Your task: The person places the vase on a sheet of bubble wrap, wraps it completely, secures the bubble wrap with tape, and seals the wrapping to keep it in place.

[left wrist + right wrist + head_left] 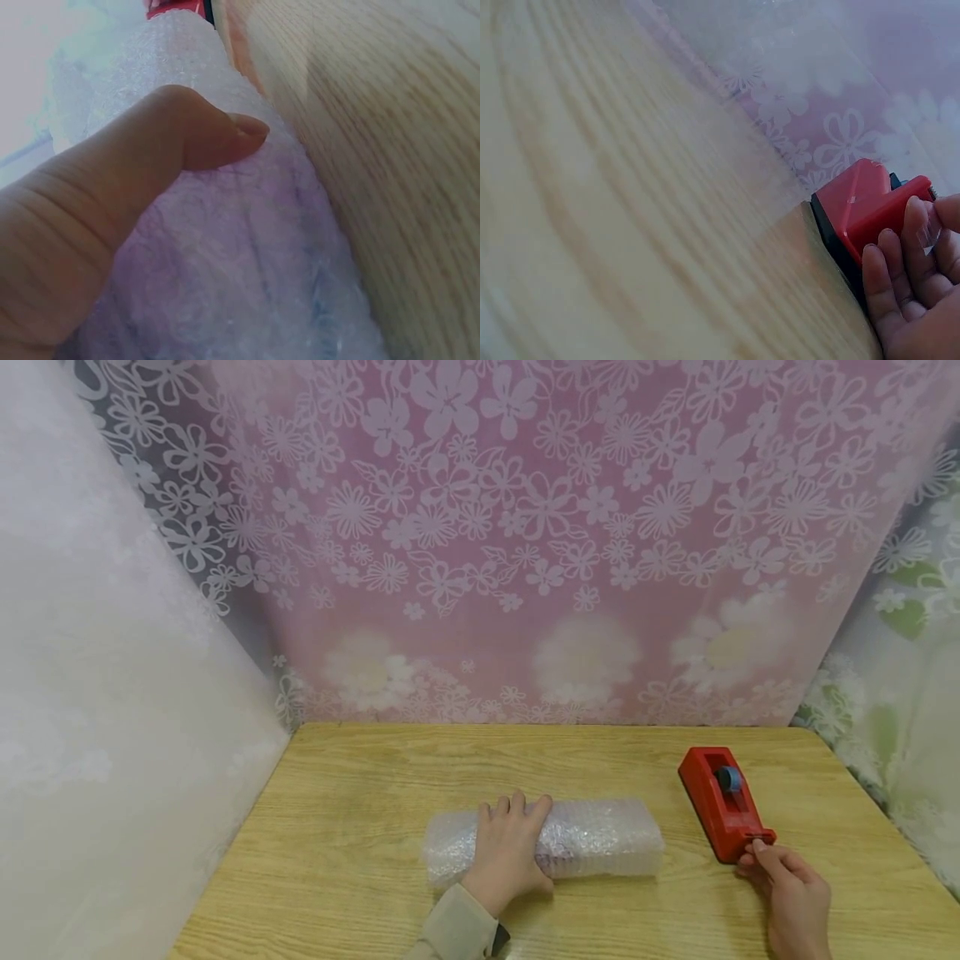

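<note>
A bubble-wrapped bundle (607,839), shaped like a long roll, lies crosswise on the wooden table. My left hand (506,852) grips it left of its middle, fingers over the top and thumb on the near side. Purplish colour shows through the wrap in the left wrist view, but what is inside cannot be made out. At the right stands a red tape dispenser (705,793) with a small roll of tape (729,778) in it. By the dispenser's cutter end, my right hand (798,893) pinches a transparent strip of tape (930,234) between thumb and forefinger.
The wooden table (337,827) has its far edge against a pink flowered curtain (487,543). Pale cloth (112,693) hangs along the left side, and flowered cloth (907,710) along the right.
</note>
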